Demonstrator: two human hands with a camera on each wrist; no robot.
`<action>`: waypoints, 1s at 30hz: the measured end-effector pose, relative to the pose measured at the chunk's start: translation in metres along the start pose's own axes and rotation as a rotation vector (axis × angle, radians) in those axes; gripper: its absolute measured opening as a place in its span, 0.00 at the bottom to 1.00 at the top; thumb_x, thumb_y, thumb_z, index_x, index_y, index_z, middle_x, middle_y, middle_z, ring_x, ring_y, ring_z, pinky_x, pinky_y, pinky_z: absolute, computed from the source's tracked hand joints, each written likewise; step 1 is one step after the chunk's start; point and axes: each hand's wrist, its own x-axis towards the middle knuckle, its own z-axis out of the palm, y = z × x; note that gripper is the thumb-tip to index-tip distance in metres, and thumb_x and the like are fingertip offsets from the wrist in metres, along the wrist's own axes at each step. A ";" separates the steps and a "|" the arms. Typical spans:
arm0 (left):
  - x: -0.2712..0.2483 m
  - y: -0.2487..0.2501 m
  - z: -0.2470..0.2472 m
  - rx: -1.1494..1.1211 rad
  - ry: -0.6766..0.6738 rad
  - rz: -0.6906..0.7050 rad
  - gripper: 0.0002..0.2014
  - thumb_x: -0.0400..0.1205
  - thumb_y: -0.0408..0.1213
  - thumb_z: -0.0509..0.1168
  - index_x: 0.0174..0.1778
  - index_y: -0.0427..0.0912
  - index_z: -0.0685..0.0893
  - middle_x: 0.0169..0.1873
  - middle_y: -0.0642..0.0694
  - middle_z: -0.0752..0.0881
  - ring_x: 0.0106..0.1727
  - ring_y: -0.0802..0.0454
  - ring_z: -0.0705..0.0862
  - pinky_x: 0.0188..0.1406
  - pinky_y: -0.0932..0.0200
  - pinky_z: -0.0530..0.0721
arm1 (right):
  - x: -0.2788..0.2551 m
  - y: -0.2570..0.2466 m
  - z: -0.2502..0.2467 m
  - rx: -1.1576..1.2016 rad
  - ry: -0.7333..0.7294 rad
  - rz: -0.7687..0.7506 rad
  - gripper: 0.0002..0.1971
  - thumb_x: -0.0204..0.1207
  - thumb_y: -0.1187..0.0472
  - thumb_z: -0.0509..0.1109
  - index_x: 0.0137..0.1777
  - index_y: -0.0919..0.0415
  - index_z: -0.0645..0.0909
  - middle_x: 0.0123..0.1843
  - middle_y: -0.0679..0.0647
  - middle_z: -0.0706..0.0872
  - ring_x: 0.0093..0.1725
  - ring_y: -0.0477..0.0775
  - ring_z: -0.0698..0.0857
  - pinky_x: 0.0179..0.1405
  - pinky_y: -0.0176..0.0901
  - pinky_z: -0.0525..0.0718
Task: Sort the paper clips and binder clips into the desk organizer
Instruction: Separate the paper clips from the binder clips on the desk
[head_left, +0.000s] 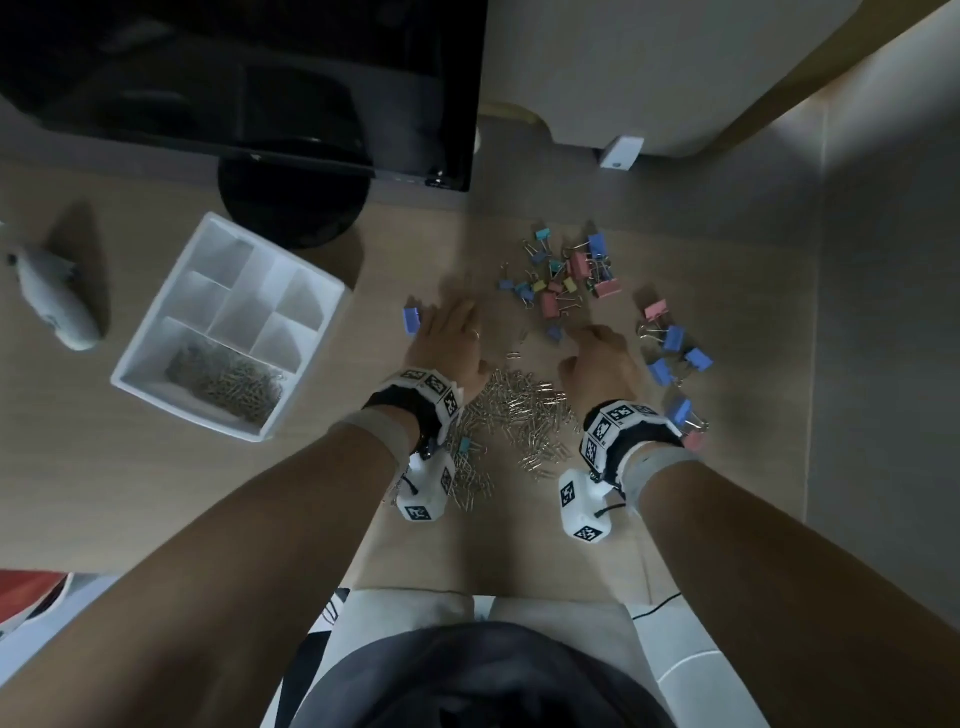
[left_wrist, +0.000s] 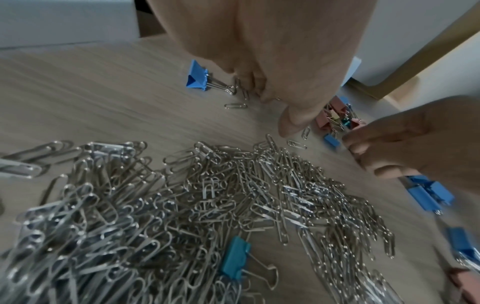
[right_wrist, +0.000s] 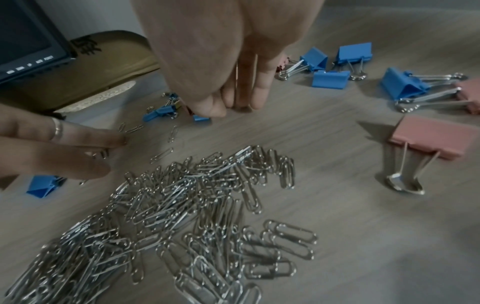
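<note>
A heap of silver paper clips (head_left: 514, 410) lies on the desk between my wrists, with a teal binder clip (left_wrist: 235, 255) in it. My left hand (head_left: 447, 322) lies flat, its straight fingers (right_wrist: 78, 144) pressing on a few loose paper clips (right_wrist: 102, 154) beside a blue binder clip (head_left: 411, 320). My right hand (head_left: 584, 338) has curled fingers touching the desk, and a paper clip (right_wrist: 245, 72) shows between them. Coloured binder clips (head_left: 566, 275) are scattered beyond and to the right. The white organizer (head_left: 156, 332) at left holds paper clips (head_left: 228, 384) in its long front compartment.
A black monitor (head_left: 260, 78) on a round base (head_left: 293, 208) stands behind the organizer. A grey toy (head_left: 52, 296) lies at far left. A small white block (head_left: 621, 152) sits at the back right. The desk's front edge (head_left: 467, 590) is near my lap.
</note>
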 end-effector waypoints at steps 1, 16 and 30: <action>-0.002 0.001 0.002 -0.029 0.006 0.022 0.37 0.82 0.45 0.64 0.84 0.33 0.57 0.84 0.43 0.56 0.83 0.41 0.59 0.83 0.48 0.57 | -0.001 0.000 0.002 0.014 0.002 0.003 0.27 0.78 0.63 0.65 0.78 0.52 0.72 0.70 0.57 0.78 0.67 0.62 0.76 0.57 0.54 0.83; -0.016 0.002 0.018 0.056 0.022 -0.035 0.41 0.83 0.49 0.60 0.85 0.33 0.49 0.86 0.36 0.46 0.87 0.40 0.42 0.85 0.44 0.48 | 0.005 0.023 0.023 -0.016 -0.046 -0.108 0.43 0.77 0.61 0.71 0.88 0.56 0.51 0.89 0.52 0.51 0.88 0.56 0.50 0.73 0.62 0.77; -0.037 0.011 0.003 -0.138 0.011 0.075 0.20 0.79 0.41 0.63 0.68 0.44 0.83 0.65 0.43 0.84 0.66 0.43 0.81 0.68 0.48 0.79 | -0.032 0.005 0.019 -0.034 -0.062 -0.313 0.15 0.80 0.57 0.67 0.64 0.51 0.87 0.69 0.51 0.79 0.69 0.58 0.74 0.60 0.53 0.83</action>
